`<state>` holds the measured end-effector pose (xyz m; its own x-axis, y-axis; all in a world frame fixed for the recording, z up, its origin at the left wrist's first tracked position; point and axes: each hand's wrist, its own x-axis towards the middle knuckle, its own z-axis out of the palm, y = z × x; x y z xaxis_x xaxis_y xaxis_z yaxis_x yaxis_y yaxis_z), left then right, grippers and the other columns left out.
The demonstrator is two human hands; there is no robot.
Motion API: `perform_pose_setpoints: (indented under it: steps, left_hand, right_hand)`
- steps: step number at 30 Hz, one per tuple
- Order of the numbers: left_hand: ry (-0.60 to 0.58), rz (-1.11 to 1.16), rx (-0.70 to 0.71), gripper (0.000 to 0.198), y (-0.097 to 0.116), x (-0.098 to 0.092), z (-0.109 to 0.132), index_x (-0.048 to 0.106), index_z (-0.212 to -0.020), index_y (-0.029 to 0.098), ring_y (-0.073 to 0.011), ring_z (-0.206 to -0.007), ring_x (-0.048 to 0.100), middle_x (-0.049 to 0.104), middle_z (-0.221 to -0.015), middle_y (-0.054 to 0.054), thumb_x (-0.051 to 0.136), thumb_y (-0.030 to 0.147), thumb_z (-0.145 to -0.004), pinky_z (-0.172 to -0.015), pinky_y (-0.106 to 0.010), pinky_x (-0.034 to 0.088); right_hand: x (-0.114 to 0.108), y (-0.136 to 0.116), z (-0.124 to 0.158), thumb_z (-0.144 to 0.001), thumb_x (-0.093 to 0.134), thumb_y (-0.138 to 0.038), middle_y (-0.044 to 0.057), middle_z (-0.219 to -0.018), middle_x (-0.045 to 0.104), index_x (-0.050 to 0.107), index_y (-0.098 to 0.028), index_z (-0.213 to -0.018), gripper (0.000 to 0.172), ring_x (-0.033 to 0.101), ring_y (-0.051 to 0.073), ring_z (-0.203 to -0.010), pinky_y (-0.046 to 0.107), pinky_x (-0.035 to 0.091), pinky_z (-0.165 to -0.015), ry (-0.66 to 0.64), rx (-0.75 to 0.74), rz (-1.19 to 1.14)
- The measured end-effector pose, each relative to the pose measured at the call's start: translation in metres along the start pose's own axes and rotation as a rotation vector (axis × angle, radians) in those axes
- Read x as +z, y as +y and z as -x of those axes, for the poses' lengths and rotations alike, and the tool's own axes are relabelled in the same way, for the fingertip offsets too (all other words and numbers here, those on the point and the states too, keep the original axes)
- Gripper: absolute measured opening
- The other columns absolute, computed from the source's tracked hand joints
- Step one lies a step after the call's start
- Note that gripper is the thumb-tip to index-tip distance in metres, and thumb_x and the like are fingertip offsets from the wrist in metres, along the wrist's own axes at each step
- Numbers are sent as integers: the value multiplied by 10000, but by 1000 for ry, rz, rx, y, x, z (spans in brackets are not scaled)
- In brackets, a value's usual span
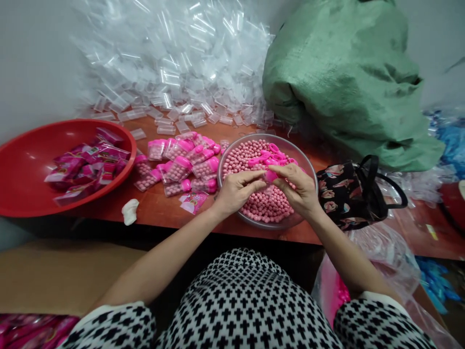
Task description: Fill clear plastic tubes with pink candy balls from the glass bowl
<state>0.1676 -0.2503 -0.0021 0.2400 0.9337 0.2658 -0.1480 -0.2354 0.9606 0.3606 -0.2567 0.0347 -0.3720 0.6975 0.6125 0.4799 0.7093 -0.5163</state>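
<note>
Over a metal bowl (pixel 311 191) of round pink balls (pixel 267 203), both my hands meet at a small pink plastic cap (pixel 270 175). My left hand (pixel 238 190) pinches it from the left with thumb and fingertips. From the other side, my right hand (pixel 300 189) closes thumb and forefinger on the same piece. Whether a clear tube is attached to it is hard to see behind the fingers. Several pink ring-shaped pieces (pixel 272 156) lie on the balls just beyond my hands. Left of the bowl is a pile of filled clear tubes with pink caps (pixel 179 167).
A red basin (pixel 22 169) of pink packets stands at the left. Clear empty tubes (pixel 167 77) are heaped at the back, beside a large green sack (pixel 341 72). A black patterned bag (pixel 337 194) sits right of the bowl. A white crumpled piece (pixel 130 212) lies near the table edge.
</note>
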Motion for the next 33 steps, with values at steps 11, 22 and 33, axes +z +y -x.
perform_pose_setpoints:
  steps: [11,22,33]
  left_hand:
    - [8,-156,164,229,3,-1,4,802,-1064,214,-219,-1002,761,779,-1113,-62,723,303,-868,-937,-316,603]
    - [-56,-340,219,178,3,-2,11,814,-1015,211,-186,-853,779,802,-1002,-37,685,231,-894,-781,-231,610]
    - [-122,-394,317,197,-3,2,16,799,-1048,192,-181,-840,777,804,-986,-63,674,181,-897,-777,-239,603]
  right_hand:
    - [-6,-1,0,-956,619,-187,39,-862,666,636,-238,-1172,222,625,157,-746,294,531,-681,-103,-147,77]
    - [-12,9,0,-987,525,-152,57,-845,606,545,-190,-1160,177,587,161,-724,269,518,-627,-337,-296,120]
    - [-14,0,14,-957,566,-149,56,-828,622,590,-171,-1134,180,592,159,-715,246,482,-600,-249,-298,133]
